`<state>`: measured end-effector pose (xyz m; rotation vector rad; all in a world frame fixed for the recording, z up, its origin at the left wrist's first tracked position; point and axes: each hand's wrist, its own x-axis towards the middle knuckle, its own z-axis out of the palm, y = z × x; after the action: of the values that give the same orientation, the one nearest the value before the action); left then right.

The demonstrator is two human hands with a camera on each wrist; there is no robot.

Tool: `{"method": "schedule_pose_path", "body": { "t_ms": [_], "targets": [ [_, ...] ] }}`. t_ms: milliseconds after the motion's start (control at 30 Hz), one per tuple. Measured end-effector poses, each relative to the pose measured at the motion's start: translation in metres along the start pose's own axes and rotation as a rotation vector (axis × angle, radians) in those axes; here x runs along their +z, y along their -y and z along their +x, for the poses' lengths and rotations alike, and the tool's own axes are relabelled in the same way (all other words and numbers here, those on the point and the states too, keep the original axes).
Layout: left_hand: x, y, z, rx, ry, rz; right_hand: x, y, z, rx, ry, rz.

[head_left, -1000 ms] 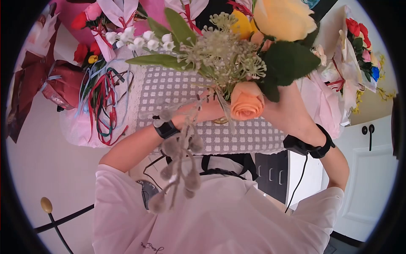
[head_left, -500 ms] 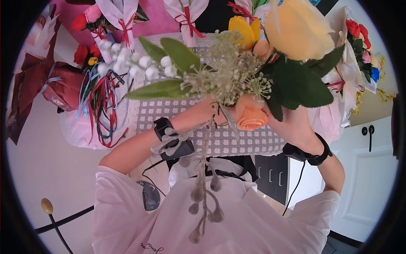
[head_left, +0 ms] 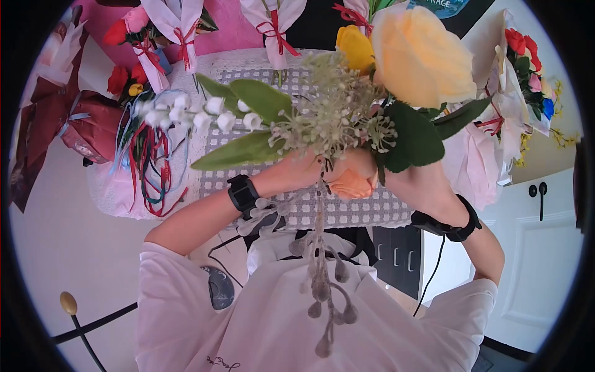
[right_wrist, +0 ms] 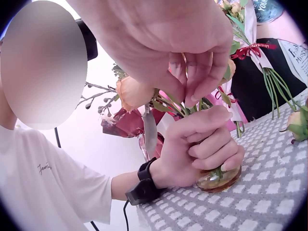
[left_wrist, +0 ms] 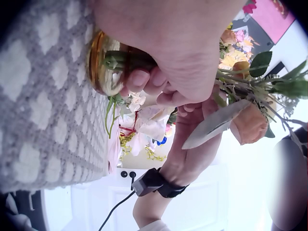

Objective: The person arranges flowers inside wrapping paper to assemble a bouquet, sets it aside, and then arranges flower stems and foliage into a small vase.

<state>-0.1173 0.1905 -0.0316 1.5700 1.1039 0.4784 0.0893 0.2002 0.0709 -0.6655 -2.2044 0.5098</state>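
Observation:
My left hand (head_left: 304,166) (right_wrist: 197,149) curls round a small amber glass vase (left_wrist: 98,65) (right_wrist: 219,180), which stands on the checked cloth (right_wrist: 260,207). Just above it, the fingertips of my right hand (head_left: 416,186) (right_wrist: 168,43) pinch stems at the vase's mouth. The arrangement spreads over both hands: a large cream rose (head_left: 424,56), a yellow tulip (head_left: 355,48), an orange rose (head_left: 352,184), white bell flowers (head_left: 204,118) and dark leaves (head_left: 412,136). A greyish sprig of pods (head_left: 319,273) hangs towards my shirt. In the head view, flowers hide the vase and most fingers.
Coloured ribbons (head_left: 149,161) lie at the left of the table, beside a dark red wrapped bouquet (head_left: 93,124). Pink-wrapped bunches (head_left: 273,34) line the far side. White-wrapped flowers (head_left: 496,93) are at the right. A loose rose (right_wrist: 296,125) lies on the cloth.
The hanging sprig has swung right and lower in the head view. The orange rose has shifted left and down, and the cream rose has turned. Both hands stay close together.

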Motion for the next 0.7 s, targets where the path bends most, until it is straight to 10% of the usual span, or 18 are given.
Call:
{"method": "schedule_pose_path", "body": {
  "t_ms": [433, 700],
  "targets": [
    [0.022, 0.05, 0.033, 0.461, -0.27, 0.012, -0.013, -0.002, -0.004, 0.099, 0.105, -0.1],
    [0.01, 0.019, 0.014, 0.243, -0.088, 0.067, -0.031, -0.01, -0.009, 0.164, 0.153, -0.07]
  ]
}}
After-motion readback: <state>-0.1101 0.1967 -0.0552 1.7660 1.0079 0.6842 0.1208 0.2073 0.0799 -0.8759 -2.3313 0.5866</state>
